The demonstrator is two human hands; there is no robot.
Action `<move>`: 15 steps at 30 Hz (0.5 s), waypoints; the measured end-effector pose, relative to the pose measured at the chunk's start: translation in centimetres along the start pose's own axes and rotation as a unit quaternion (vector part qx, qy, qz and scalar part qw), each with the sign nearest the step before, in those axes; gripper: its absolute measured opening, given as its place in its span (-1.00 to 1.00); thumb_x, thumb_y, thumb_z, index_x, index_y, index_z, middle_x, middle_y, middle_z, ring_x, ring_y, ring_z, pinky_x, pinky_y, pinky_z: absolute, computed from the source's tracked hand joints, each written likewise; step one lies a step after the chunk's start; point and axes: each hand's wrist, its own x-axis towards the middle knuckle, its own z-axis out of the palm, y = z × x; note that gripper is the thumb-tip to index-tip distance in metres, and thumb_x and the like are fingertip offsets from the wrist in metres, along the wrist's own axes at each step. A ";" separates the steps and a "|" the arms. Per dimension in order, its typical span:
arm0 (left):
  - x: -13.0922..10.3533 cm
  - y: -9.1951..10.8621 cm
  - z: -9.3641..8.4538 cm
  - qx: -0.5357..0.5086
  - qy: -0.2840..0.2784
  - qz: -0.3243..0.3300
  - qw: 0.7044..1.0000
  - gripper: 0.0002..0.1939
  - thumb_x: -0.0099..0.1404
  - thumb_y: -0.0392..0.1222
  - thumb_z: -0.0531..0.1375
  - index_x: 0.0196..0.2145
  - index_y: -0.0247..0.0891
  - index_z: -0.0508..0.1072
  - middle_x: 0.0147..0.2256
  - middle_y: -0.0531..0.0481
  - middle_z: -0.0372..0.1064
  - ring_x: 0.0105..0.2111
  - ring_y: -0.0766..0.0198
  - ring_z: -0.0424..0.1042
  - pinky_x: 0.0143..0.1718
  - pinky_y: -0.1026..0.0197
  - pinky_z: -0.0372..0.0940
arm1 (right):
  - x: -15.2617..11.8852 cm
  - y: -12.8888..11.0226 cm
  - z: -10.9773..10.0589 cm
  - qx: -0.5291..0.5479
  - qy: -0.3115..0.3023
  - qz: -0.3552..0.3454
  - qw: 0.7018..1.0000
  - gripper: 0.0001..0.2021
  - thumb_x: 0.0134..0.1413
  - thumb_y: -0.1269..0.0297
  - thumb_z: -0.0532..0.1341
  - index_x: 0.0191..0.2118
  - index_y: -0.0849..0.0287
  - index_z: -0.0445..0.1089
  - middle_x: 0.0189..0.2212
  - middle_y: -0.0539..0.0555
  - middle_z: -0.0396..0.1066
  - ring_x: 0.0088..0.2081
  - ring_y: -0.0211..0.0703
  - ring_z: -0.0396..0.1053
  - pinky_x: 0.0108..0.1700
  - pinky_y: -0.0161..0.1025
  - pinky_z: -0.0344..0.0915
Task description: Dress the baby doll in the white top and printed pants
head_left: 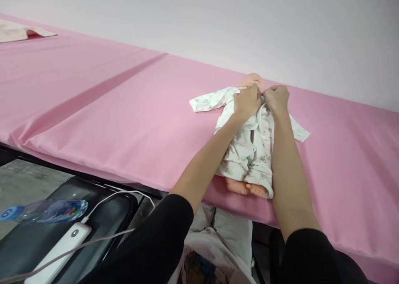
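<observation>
A baby doll (237,186) lies on its back, its head (249,80) by the wall and its bare feet at the near edge of the pink sheet. It wears white printed baby clothes (262,144) with long sleeves spread to both sides. At the doll's neckline my left hand (247,102) is closed on the left side of the clothes. My right hand (277,99) pinches the cloth at the other side of the collar, a short gap from the left. Both hands partly cover the doll's chin and neck, and my fingertips are hard to make out.
A pink sheet (140,109) with a raised fold covers the long table against a white wall (199,22). A pale cloth (21,31) lies far left. On a black chair (102,217) at lower left are a water bottle (46,211) and a white power bank (60,250) with cables.
</observation>
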 end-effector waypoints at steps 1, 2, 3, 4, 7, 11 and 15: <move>0.0 -0.1 0.0 -0.007 0.005 0.001 1.000 -0.76 0.38 -0.22 -0.07 -0.13 -0.19 0.36 -0.05 -0.09 0.41 -0.08 0.07 0.37 -0.06 -0.07 0.22 | 0.0 0.0 -0.2 0.003 -0.006 0.010 1.000 -0.80 -0.02 0.44 0.08 -0.32 0.28 0.45 -0.45 0.13 0.41 -0.41 -0.13 0.36 -0.30 -0.17 0.33; 0.0 -0.1 0.1 -0.013 0.009 0.003 1.000 -0.77 0.38 -0.22 -0.06 -0.14 -0.19 0.36 -0.04 -0.08 0.40 -0.07 0.09 0.36 -0.06 -0.05 0.22 | 0.0 0.1 -0.4 0.005 -0.013 0.021 1.000 -0.81 -0.04 0.44 0.12 -0.31 0.27 0.46 -0.44 0.13 0.43 -0.43 -0.14 0.36 -0.31 -0.17 0.34; 0.1 -0.2 0.1 -0.021 0.012 0.006 1.000 -0.77 0.38 -0.21 -0.05 -0.15 -0.19 0.37 -0.05 -0.07 0.40 -0.07 0.11 0.36 -0.06 -0.02 0.23 | 0.0 0.1 -0.6 0.004 -0.022 0.030 0.999 -0.82 -0.06 0.45 0.15 -0.30 0.27 0.46 -0.41 0.14 0.44 -0.44 -0.14 0.37 -0.31 -0.17 0.35; 0.1 -0.3 0.1 -0.031 0.014 0.011 0.999 -0.78 0.39 -0.20 -0.05 -0.15 -0.19 0.38 -0.06 -0.06 0.41 -0.07 0.13 0.36 -0.07 0.02 0.24 | -0.1 0.1 -0.9 -0.004 -0.030 0.029 0.999 -0.81 -0.06 0.46 0.17 -0.28 0.27 0.47 -0.38 0.15 0.46 -0.43 -0.14 0.38 -0.30 -0.17 0.36; 0.3 -0.6 0.2 -0.062 0.002 0.026 0.998 -0.78 0.40 -0.15 -0.02 -0.14 -0.18 0.38 -0.11 -0.04 0.44 -0.10 0.18 0.38 -0.07 0.10 0.25 | -0.3 0.1 -1.8 -0.057 -0.031 0.016 0.998 -0.76 -0.07 0.54 0.17 -0.22 0.31 0.48 -0.26 0.22 0.47 -0.30 -0.09 0.44 -0.16 -0.17 0.36; 0.4 -0.8 0.1 -0.060 -0.014 0.028 0.998 -0.74 0.41 -0.11 -0.04 -0.09 -0.16 0.38 -0.12 -0.02 0.46 -0.11 0.21 0.40 -0.08 0.15 0.25 | -1.0 -0.1 -3.5 -0.082 -0.065 0.048 0.993 -0.80 -0.09 0.58 0.18 -0.30 0.33 0.49 -0.35 0.22 0.46 -0.28 -0.04 0.44 -0.16 -0.15 0.36; 0.4 -0.7 0.0 -0.055 -0.017 0.025 0.998 -0.72 0.41 -0.10 -0.05 -0.08 -0.14 0.40 -0.11 0.00 0.47 -0.09 0.22 0.41 -0.07 0.16 0.24 | -1.3 -0.2 -5.0 -0.104 -0.138 0.095 0.980 -0.90 -0.13 0.59 0.20 -0.47 0.30 0.43 -0.59 0.13 0.37 -0.48 -0.09 0.40 -0.29 -0.12 0.38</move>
